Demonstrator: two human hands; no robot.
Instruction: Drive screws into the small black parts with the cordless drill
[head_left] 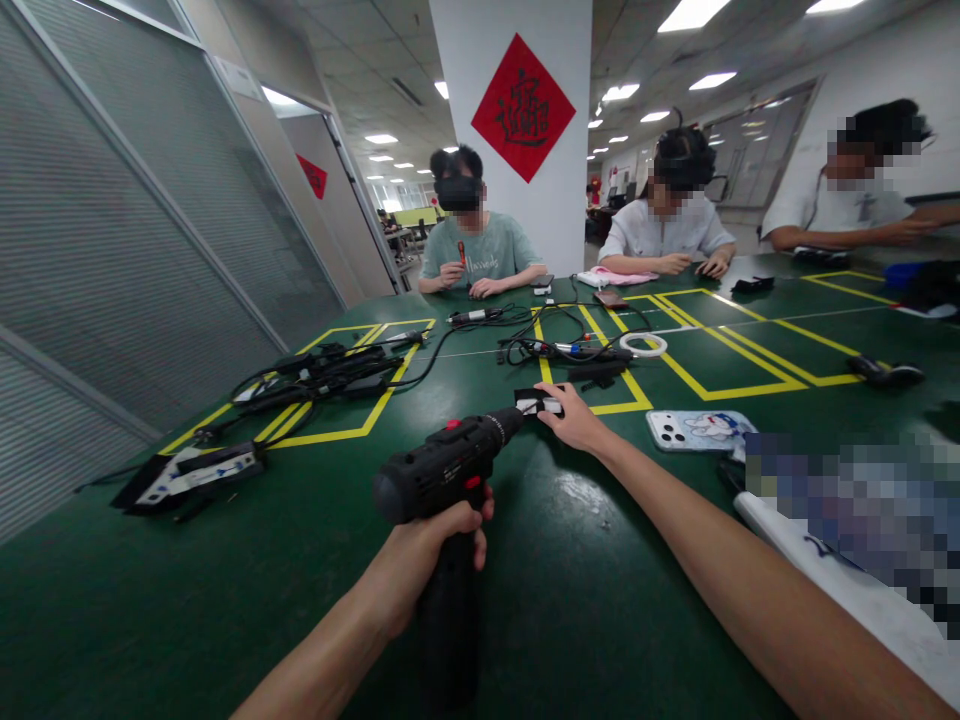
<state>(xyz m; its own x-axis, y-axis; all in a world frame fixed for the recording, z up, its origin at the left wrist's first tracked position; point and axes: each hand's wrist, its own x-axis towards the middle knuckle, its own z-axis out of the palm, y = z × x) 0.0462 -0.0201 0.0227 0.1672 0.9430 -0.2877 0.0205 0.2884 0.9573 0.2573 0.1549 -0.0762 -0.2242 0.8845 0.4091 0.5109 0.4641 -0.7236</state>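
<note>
My left hand [439,545] is wrapped round the grip of a black electric screwdriver [450,465] with a red switch, held level above the green table [300,560]. Its tip points at a small black and white part [538,403] lying on the table. My right hand [576,418] reaches out and pinches that part at its right end, holding it down against the tabletop.
A phone in a cartoon case [701,430] lies right of my right arm. Black cables and adapters [330,370] lie inside yellow taped boxes, with more cables [570,345] and a white ring [643,345] beyond. Three people sit at the far side. A black and white strip [187,475] lies left.
</note>
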